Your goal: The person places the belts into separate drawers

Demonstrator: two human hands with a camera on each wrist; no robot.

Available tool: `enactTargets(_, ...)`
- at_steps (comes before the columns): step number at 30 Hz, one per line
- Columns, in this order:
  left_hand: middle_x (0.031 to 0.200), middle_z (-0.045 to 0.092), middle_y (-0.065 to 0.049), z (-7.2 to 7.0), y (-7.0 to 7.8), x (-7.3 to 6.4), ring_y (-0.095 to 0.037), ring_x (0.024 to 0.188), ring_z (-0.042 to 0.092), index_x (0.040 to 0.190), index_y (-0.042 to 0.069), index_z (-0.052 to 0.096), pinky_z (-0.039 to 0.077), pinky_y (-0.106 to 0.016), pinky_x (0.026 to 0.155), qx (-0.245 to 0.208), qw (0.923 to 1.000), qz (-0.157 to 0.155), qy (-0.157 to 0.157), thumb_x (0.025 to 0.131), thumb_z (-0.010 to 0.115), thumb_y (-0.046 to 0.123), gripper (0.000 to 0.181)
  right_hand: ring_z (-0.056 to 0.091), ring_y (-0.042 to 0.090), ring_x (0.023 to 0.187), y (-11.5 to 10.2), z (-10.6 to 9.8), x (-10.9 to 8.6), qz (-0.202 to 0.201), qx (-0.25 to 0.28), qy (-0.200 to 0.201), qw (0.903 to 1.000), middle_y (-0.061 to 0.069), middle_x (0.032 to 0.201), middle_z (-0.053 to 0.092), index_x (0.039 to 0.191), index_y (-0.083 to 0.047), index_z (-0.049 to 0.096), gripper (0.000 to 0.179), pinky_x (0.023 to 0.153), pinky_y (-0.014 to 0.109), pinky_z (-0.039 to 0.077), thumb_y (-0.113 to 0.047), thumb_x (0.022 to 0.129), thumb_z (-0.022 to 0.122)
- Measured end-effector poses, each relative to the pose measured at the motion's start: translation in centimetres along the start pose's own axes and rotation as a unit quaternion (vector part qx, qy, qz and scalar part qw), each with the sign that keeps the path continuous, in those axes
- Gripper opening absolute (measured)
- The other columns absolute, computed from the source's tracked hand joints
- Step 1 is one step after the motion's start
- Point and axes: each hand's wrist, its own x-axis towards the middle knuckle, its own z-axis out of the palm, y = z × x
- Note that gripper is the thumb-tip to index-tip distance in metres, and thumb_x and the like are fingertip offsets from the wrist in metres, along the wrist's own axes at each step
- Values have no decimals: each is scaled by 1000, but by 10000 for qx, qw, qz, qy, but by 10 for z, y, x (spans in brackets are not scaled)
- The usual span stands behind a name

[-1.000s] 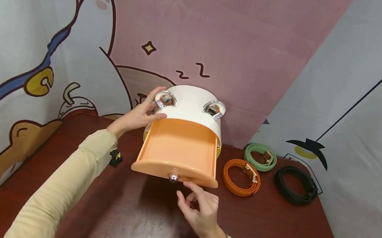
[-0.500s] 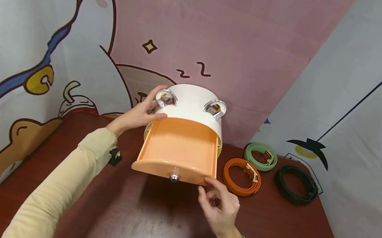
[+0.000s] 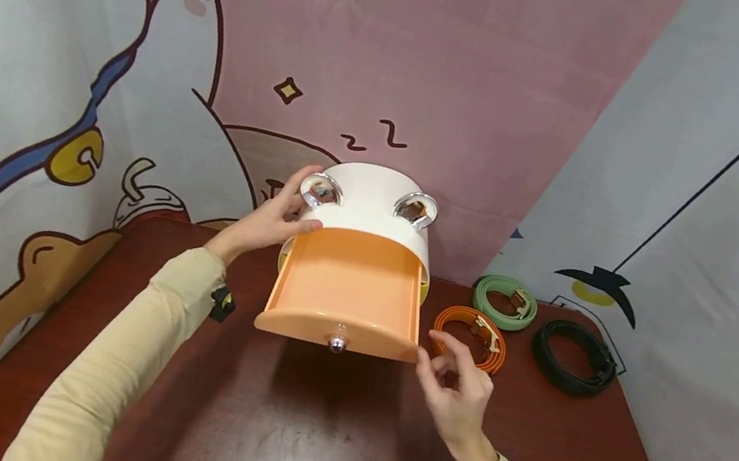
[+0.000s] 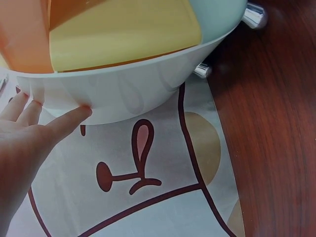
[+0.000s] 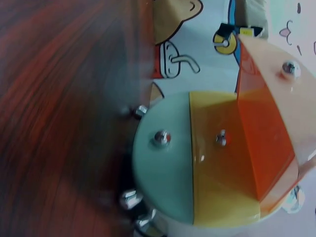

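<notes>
From here the case [image 3: 371, 219] looks like smooth white plastic, glossy enough to catch reflections; the orange drawer [image 3: 302, 325], yellow drawer [image 4: 123, 29] and green drawer [image 5: 168, 182] seem the same shiny stuff. The knob [image 3: 337, 344], rings [image 3: 422, 220] and feet [image 5: 131, 199] gleam like chromed metal. The table [image 3: 306, 432] is polished, grained wood or a wood-look finish, with a cloudy shine in front. The orange belt [image 3: 458, 314] appears leathery, its buckle [image 3: 487, 334] metallic. Matt cloth makes the sleeves [image 3: 131, 337], and seemingly the softly creased backdrop [image 3: 511, 83].

I see overhead light glaring off the reddish-brown wooden table [image 3: 298, 439], shadow under the peach plastic drawer [image 3: 349, 284], the right-wrist view blurred.
</notes>
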Motion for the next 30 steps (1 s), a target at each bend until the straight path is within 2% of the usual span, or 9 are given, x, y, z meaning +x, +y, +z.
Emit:
enactTargets(4, 134, 48, -29, 0, 7, -1, -37, 115, 53, 153, 9, 1, 46, -46, 90, 66, 10000, -20, -8, 95, 59, 1, 83, 47, 7, 48, 10, -6, -2, 463, -225, -205, 9985, 0, 62, 60, 105, 9, 64, 29, 43, 20, 38, -10, 85, 71)
enactTargets(8, 135, 48, -28, -2, -6, 1, -37, 117, 52, 154, 11, 1, 45, -49, 91, 95, 10000, 23, 14, 95, 60, 2, 84, 47, 8, 50, 20, -9, -3, 580, -376, -279, 9972, 2, 68, 63, 108, 9, 64, 35, 44, 21, 38, 5, 75, 72)
enactTargets(13, 139, 47, -22, -4, -19, 2, -34, 120, 51, 155, 21, 2, 44, -51, 92, 109, 9999, -19, 86, 95, 62, 6, 86, 49, 10, 51, 36, -12, -7, 712, -626, -308, 9950, 3, 71, 65, 111, 6, 64, 41, 45, 22, 38, 9, 71, 74)
enactTargets(17, 140, 47, -20, -4, -20, 2, -32, 122, 50, 154, 27, 3, 43, -51, 94, 126, 9999, -37, 71, 95, 63, 11, 86, 49, 6, 53, 47, -19, -10, 1267, -913, -257, 9874, 4, 74, 68, 115, 1, 65, 43, 48, 17, 37, 10, 75, 75)
enactTargets(21, 139, 48, -19, -4, -20, 2, -30, 121, 51, 154, 27, 4, 44, -50, 94, 117, 9999, -49, 51, 95, 63, 11, 85, 52, 2, 57, 59, -26, -14, 1757, -1036, -319, 9785, 8, 78, 70, 119, -2, 63, 39, 53, 12, 39, 5, 81, 73)
enactTargets(30, 143, 44, -20, -5, -20, 3, -31, 124, 49, 155, 24, 1, 43, -51, 94, 109, 9999, 1, -17, 95, 61, 7, 86, 55, -2, 58, 84, -37, -15, 1848, -1234, -472, 9738, 8, 79, 71, 120, -3, 63, 35, 55, 10, 42, -2, 86, 71)
